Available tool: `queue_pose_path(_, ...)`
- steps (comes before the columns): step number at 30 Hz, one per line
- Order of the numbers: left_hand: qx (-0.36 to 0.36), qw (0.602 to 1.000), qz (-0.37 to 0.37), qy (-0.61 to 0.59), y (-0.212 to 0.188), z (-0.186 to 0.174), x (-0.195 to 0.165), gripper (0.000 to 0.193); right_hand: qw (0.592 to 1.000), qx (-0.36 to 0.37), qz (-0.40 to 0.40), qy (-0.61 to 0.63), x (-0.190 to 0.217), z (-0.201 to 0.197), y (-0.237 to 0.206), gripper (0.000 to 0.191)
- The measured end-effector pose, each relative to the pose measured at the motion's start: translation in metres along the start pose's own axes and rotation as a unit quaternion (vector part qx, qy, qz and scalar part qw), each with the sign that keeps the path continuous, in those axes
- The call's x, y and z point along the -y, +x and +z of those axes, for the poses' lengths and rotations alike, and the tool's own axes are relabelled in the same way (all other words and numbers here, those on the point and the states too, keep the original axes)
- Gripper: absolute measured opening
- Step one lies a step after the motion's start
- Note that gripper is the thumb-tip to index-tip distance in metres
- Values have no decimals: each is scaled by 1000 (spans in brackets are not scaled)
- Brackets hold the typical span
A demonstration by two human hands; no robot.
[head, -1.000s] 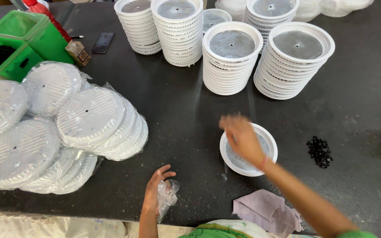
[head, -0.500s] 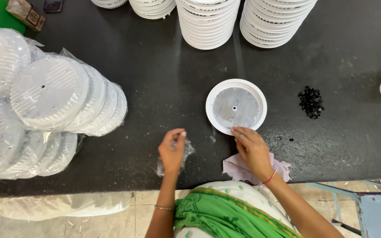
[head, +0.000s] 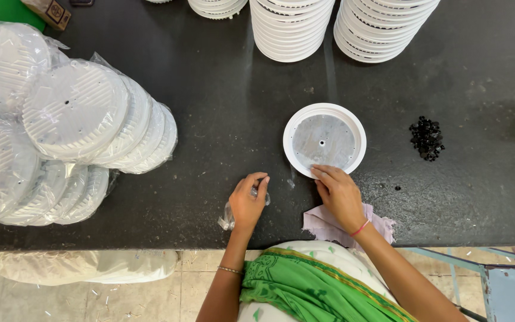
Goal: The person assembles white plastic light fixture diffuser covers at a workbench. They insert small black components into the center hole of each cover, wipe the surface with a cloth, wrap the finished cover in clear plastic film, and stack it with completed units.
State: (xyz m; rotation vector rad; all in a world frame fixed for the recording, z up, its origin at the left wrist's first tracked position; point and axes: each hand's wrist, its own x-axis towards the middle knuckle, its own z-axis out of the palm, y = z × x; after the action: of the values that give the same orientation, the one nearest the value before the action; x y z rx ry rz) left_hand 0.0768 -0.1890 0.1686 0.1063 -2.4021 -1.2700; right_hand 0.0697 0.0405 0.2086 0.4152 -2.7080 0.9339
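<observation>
A round white plastic housing with a grey metal plate inside [head: 324, 139] lies flat on the black table [head: 222, 119]. My right hand [head: 339, 195] rests at its near rim, fingertips touching the edge, palm over a pale pink cloth [head: 329, 225]. My left hand [head: 248, 203] is curled around a small clear plastic bag [head: 227, 219] near the table's front edge.
Stacks of white round housings [head: 296, 27] stand at the back. Bagged ribbed white discs [head: 75, 128] are piled on the left. A small heap of black parts [head: 427, 137] lies to the right. A green crate corner [head: 1, 9] sits far left.
The view has tilted down toward me. My right hand came back from over the housing to its near rim above the cloth. My left hand keeps hold of the clear bag.
</observation>
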Motion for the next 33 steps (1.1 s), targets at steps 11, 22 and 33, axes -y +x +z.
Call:
queue_pose_path(11,38,995,-96,7,4,-2,-11,25,980,66,-62,178,19,-11,-6,29)
queue_pose_path(22,57,996,-61,-28,-6,16,-18,41,995,-15,102,-4,-47,-60,-61,23)
queue_pose_path(33,56,998,-36,-17,-7,19,-12,39,862,-114,254,424,-130,-105,-93,14)
